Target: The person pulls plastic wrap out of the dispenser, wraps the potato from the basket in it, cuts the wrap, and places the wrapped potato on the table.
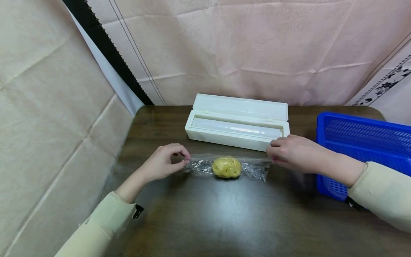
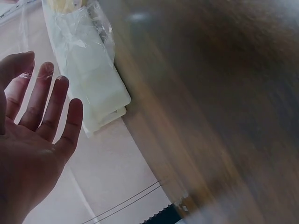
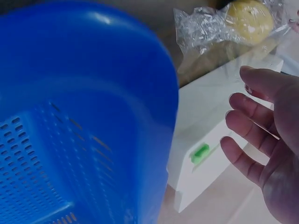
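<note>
A yellow potato point(image 1: 226, 167) lies in clear cling film point(image 1: 255, 169) near the middle of the table. My left hand point(image 1: 165, 161) pinches the film's left end between thumb and forefinger, its other fingers spread loosely in the left wrist view. At the opposite end, my right hand point(image 1: 293, 153) pinches the film close to the front right corner of a white cling film dispenser point(image 1: 224, 140). That dispenser stands just behind the potato with its lid point(image 1: 240, 107) raised and a roll of film point(image 1: 236, 127) inside. In the right wrist view the wrapped potato point(image 3: 250, 21) shows above the right hand point(image 3: 275, 126).
A blue perforated basket point(image 1: 363, 151) stands on the right of the brown table point(image 1: 224, 221), beneath and beside my right forearm. Pale cloth point(image 1: 240, 46) hangs behind the table and along its left side. A green part point(image 3: 200, 153) sits on the dispenser's end.
</note>
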Demonstrator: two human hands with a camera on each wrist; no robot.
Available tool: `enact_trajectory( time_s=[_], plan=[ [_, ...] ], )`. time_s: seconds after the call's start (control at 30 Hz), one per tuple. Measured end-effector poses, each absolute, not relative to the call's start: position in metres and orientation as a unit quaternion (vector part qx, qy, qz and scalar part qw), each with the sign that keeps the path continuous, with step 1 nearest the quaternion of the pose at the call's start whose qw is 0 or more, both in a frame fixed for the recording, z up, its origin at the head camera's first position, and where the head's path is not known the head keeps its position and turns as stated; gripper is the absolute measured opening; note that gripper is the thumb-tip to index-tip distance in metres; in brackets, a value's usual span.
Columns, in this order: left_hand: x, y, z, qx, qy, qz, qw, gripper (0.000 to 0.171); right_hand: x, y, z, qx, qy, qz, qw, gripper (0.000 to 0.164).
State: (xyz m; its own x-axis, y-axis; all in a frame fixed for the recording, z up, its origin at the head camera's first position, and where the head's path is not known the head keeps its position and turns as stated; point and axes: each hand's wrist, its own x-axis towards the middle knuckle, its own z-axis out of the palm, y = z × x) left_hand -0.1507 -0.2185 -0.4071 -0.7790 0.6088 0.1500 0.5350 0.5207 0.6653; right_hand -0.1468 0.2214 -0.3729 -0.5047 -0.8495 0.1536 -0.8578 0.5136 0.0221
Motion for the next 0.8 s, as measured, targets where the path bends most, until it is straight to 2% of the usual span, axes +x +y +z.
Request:
enact_trajectory(
  time_s=[0.17, 0.57, 0.8],
  plan=[
    [-0.142, -0.219, -0.405, 0.351, 0.878, 0.323, 0.023, 0.012, -0.141, 0.216, -0.376, 0.497, -0.866, 0.005, 0.053, 0.024],
    [-0.123, -0.217, -0.405, 0.412, 0.888, 0.203, -0.043, 0.011, -0.138, 0.206, -0.392, 0.52, -0.853, -0.034, 0.02, 0.024],
    [-0.118, -0.218, -0.413, 0.428, 0.89, 0.148, -0.053, 0.017, -0.142, 0.2, -0.403, 0.535, -0.842, -0.06, 0.023, 0.026]
  ],
)
